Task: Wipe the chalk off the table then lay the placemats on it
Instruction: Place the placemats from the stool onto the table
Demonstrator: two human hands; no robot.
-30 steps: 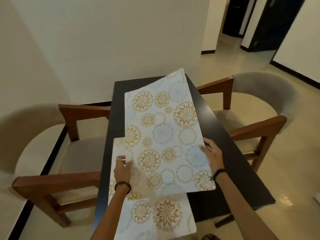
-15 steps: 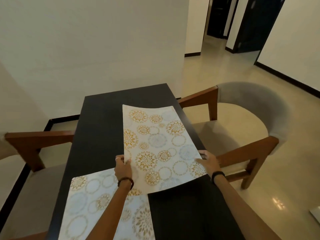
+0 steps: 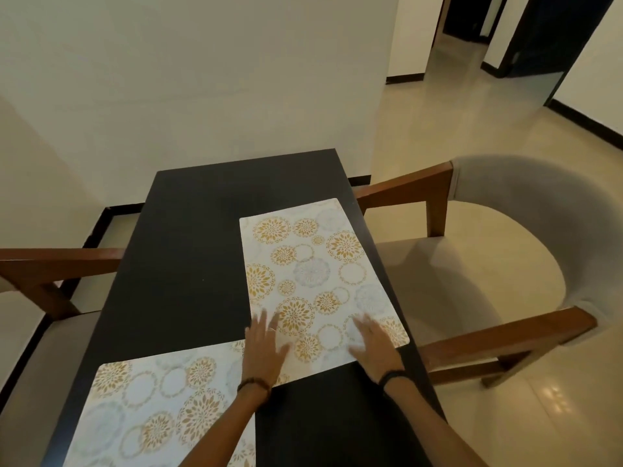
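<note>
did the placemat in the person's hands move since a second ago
Yes. The white placemat with gold floral circles, earlier held tilted above the dark rectangular table, now lies flat along its right edge, under the left hand and right hand.

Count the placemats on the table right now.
2. One placemat lies along the table's right edge under both hands; the other lies at the near left corner.

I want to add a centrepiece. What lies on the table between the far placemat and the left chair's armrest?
Nothing: the head view shows bare dark table between the far placemat and the armrest.
</note>
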